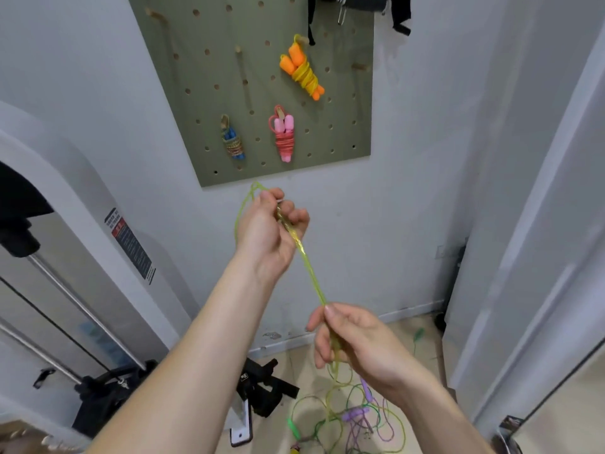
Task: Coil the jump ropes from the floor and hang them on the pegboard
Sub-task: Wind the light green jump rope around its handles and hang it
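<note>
Pegboard [262,77] on the wall carries three coiled ropes: orange rope [302,72] toward its right edge, pink rope [284,136] and blue rope [233,142] near its bottom edge. On the floor [399,339] below lie a green-and-purple rope tangle [357,417] and black straps [265,385], with a machine frame [82,309] to the left and a white panel [523,224] to the right; bare pegs stand on the pegboard's left half. Yellow-green rope [309,270] runs taut and diagonal from the left hand [268,231], fingers curled round it just below the pegboard's bottom edge, down to the right hand [347,339], which pinches it, and the slack drops to the floor.
</note>
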### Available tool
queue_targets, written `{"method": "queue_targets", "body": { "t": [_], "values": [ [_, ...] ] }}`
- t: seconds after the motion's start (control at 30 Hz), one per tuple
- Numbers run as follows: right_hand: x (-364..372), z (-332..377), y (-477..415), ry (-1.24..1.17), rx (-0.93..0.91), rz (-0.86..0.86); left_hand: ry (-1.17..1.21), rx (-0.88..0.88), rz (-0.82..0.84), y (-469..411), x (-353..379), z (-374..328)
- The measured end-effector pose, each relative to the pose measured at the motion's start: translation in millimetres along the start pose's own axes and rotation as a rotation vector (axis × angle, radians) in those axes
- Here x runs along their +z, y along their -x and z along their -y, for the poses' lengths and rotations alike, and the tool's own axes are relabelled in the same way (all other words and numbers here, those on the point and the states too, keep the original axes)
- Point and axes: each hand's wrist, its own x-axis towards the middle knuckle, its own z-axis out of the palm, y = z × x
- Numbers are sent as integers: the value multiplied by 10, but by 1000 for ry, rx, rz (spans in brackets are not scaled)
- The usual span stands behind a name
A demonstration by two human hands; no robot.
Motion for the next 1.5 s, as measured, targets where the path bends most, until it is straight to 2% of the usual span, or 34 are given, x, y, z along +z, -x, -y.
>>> {"method": "queue_targets", "body": {
  "t": [0.07, 0.1, 0.17, 0.2, 0.3, 0.37, 0.53, 0.67, 0.9, 1.03, 1.1, 1.13, 1.2, 1.3, 1.4, 1.43, 1.5],
  "values": [
    [-30, -11, 20, 74, 10, -32, -123, 27, -41, -159, -50, -129],
    [-23, -7, 8, 70, 13, -68, -276, 26, -46, -224, -101, -140],
    [20, 65, -59, -53, -10, -197, -619, -39, -23, -267, -242, -16],
    [30, 127, -116, -177, -32, -273, -718, -130, 4, -229, -346, 116],
    [-4, 380, -321, -467, -101, -409, -695, -454, 257, 100, -685, 589],
    [-95, 483, -417, -469, -93, -438, -651, -492, 365, 342, -861, 820],
    [-312, 551, -479, -325, -43, -520, -774, -338, 363, 597, -1002, 910],
    [-461, 559, -507, -115, -32, -592, -888, -325, 368, 668, -991, 890],
    [-726, 498, -547, 225, -69, -733, -1136, -352, 524, 787, -946, 973],
    [-1071, 466, -558, 470, -103, -871, -1154, -371, 487, 826, -1137, 853],
    [-1189, 476, -556, 540, -82, -891, -1059, -339, 443, 822, -1143, 765],
    [-1200, 484, -544, 489, -37, -853, -967, -312, 402, 814, -1092, 718],
    [-1109, 465, -504, 188, 114, -680, -660, -293, 318, 765, -884, 622],
    [-825, 301, -428, -161, 249, -292, -193, -288, 243, 593, -451, 529],
    [-560, 54, -337, -190, 273, 114, -24, -245, 171, 313, -85, 447],
    [-512, -16, -307, -205, 268, 205, 12, -230, 143, 209, 2, 403],
    [-516, -123, -240, -198, 230, 283, 63, -175, 92, -2, 93, 295]
  ]
}}
